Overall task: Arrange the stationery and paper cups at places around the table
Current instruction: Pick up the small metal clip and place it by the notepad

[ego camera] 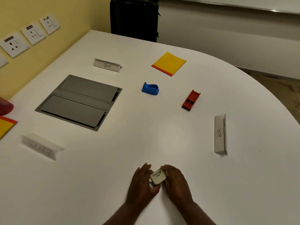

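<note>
At the lower centre of the frame, both hands meet on the white counter (pixel 162 135) around a small cream-white stationery item (pixel 158 177). What kind of item it is cannot be told. The left hand (pixel 142 182) has its fingers (pixel 146 168) curled against the item's left side and the thumb under its near end. The right hand (pixel 176 181) holds the right side with bent fingers.

Further up the frame, a blue tape dispenser (pixel 150 88) sits near the middle, with a red stapler (pixel 191 100) to its right. A yellow notepad (pixel 169 63) with a red edge lies above them. A folded name card reading BEAR (pixel 107 65) stands at upper left of centre, and one reading BETA (pixel 220 134) stands at right. A blurred card (pixel 42 146) stands at lower left.

A grey hatch panel (pixel 78 101) is set into the counter at left. Another yellow pad (pixel 5 127) shows at the left edge.
</note>
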`<state>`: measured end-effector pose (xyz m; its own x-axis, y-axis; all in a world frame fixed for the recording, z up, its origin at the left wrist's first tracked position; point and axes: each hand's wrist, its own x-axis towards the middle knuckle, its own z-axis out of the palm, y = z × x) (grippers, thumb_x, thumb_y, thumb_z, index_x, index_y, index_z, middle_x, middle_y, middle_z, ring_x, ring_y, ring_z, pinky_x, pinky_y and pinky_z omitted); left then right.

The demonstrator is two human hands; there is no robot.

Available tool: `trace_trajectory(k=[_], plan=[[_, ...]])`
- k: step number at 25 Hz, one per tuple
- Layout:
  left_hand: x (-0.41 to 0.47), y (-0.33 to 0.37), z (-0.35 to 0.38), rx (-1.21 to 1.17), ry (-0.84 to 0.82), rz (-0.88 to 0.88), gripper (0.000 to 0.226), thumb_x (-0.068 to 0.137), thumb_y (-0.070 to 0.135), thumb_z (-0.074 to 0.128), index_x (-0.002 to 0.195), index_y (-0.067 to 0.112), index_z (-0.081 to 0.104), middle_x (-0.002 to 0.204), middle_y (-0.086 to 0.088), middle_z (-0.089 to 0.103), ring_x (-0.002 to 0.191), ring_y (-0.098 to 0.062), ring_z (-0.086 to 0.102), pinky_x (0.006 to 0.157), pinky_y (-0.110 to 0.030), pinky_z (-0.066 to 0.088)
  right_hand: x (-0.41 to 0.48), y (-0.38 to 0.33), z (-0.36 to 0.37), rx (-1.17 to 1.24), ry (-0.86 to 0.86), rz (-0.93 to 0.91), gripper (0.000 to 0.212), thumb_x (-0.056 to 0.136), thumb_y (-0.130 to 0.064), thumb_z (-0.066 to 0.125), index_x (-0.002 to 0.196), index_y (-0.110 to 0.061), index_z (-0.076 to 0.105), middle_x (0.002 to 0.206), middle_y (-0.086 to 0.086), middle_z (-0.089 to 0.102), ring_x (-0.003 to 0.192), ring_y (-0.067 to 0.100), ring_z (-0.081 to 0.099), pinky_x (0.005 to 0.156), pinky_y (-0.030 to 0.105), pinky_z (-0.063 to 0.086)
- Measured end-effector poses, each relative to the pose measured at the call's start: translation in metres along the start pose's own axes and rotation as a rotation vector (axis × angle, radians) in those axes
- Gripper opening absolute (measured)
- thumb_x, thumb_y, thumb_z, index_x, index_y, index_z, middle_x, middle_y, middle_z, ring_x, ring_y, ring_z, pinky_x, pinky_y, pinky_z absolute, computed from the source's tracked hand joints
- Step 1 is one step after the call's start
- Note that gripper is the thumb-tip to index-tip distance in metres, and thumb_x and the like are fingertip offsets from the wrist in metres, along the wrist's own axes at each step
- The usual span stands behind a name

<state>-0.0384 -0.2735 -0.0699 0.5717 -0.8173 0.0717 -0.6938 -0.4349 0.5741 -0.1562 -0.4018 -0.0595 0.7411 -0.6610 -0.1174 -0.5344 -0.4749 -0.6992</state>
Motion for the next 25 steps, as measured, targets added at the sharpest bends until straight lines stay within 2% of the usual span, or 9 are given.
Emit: trace_trajectory(k=[3,6,9,12,15,17,20,25], plan=[[-0.031,0.004,-0.011,0.018,0.015,-0.029,0.064,0.049,0.026,0.102,0.102,0.001,0.076,0.11,-0.009,0.076,0.105,-0.028,0.075,0.087,-0.048,0.061,-0.027,-0.016,0.01,-0.006,-0.033,-0.003,0.032,0.095,-0.016,0.062,0.124,-0.029,0.067,0.13,-0.016,0.062,0.121,0.005,0.056,0.097,-0.001,0.025],[-0.053,0.005,-0.035,-0.097,-0.046,-0.156,0.05,0.061,0.026,0.092,0.105,0.011,0.072,0.1,0.001,0.074,0.087,-0.025,0.073,0.075,-0.033,0.061,-0.047,-0.036,0.013,0.025,-0.036,-0.005,0.032,0.097,-0.014,0.06,0.126,-0.029,0.065,0.132,-0.021,0.056,0.125,0.003,0.053,0.1,0.001,0.027],[-0.063,0.005,-0.065,-0.168,-0.093,-0.232,0.038,0.076,0.035,0.077,0.11,0.022,0.066,0.097,0.009,0.07,0.088,-0.017,0.067,0.074,-0.03,0.053,-0.057,-0.062,0.01,0.043,-0.033,-0.039,0.038,0.096,-0.011,0.061,0.13,-0.028,0.063,0.138,-0.023,0.051,0.13,-0.001,0.048,0.104,0.005,0.03],[-0.064,0.0,-0.094,-0.178,-0.093,-0.23,0.04,0.076,0.038,0.076,0.11,0.025,0.059,0.095,0.011,0.068,0.083,-0.011,0.063,0.07,-0.025,0.051,-0.06,-0.085,0.007,0.019,-0.095,-0.093,0.06,0.088,-0.001,0.062,0.141,-0.028,0.055,0.15,-0.02,0.042,0.137,-0.004,0.039,0.109,0.008,0.029],[-0.07,-0.014,-0.121,-0.185,-0.097,-0.224,0.042,0.074,0.04,0.074,0.109,0.026,0.054,0.093,0.013,0.066,0.08,-0.009,0.062,0.068,-0.022,0.05,-0.058,-0.11,0.009,-0.038,-0.175,-0.175,0.077,0.08,0.004,0.062,0.148,-0.029,0.046,0.148,-0.024,0.037,0.137,-0.004,0.034,0.107,0.005,0.026],[-0.075,-0.03,-0.138,-0.195,-0.089,-0.216,0.042,0.074,0.041,0.074,0.108,0.028,0.053,0.095,0.014,0.067,0.081,-0.009,0.062,0.067,-0.019,0.05,-0.052,-0.13,0.016,-0.059,-0.198,-0.211,0.074,0.08,0.0,0.067,0.146,-0.027,0.05,0.144,-0.021,0.044,0.136,0.002,0.04,0.104,0.007,0.032],[-0.081,-0.055,-0.162,-0.195,-0.058,-0.204,0.043,0.072,0.041,0.073,0.107,0.034,0.049,0.092,0.018,0.064,0.086,-0.01,0.061,0.063,-0.005,0.04,-0.04,-0.16,0.034,-0.072,-0.244,-0.262,0.066,0.078,-0.008,0.074,0.14,-0.026,0.057,0.14,-0.011,0.053,0.132,0.007,0.046,0.101,0.013,0.04],[-0.086,-0.118,-0.207,-0.185,0.012,-0.237,0.049,0.07,0.047,0.07,0.112,0.041,0.046,0.095,0.016,0.067,0.097,-0.009,0.059,0.066,0.003,0.036,-0.009,-0.227,0.08,-0.061,-0.35,-0.381,0.053,0.075,-0.016,0.079,0.124,-0.026,0.064,0.123,-0.012,0.055,0.116,0.008,0.05,0.087,0.021,0.049]])
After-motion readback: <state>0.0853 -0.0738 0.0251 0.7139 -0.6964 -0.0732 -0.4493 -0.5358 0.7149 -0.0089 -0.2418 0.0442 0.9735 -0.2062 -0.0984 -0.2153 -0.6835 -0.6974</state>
